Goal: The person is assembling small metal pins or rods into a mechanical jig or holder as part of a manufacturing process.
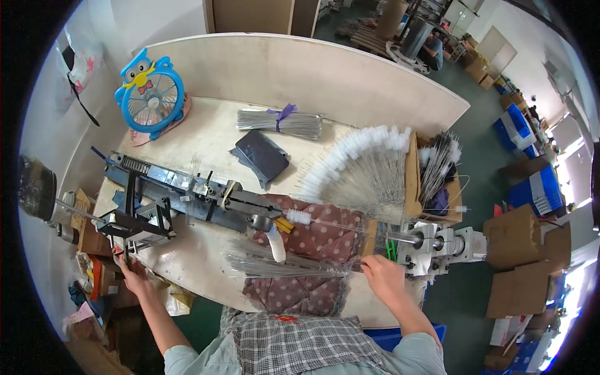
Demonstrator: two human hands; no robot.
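Reaches with the left hand (134, 276) to the black metal frame (119, 221) at the left edge of the table (209, 128); cannot tell whether gripping or only touching. Bends the right hand (384, 275), fingers together, at the right end of the loose wire bundle (272, 269), along the near edge; cannot tell if grasping any.

Two hands (382, 275), one fan (153, 100), one ribbon-tied bundle (256, 120), apparently one distant person (432, 51)

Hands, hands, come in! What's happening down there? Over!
Left grip at black frame. Right grip by right end of loose wires, hold unclear. Wires partly on dotted cloth. Maybe in the way: white handle, jutting toward wires.
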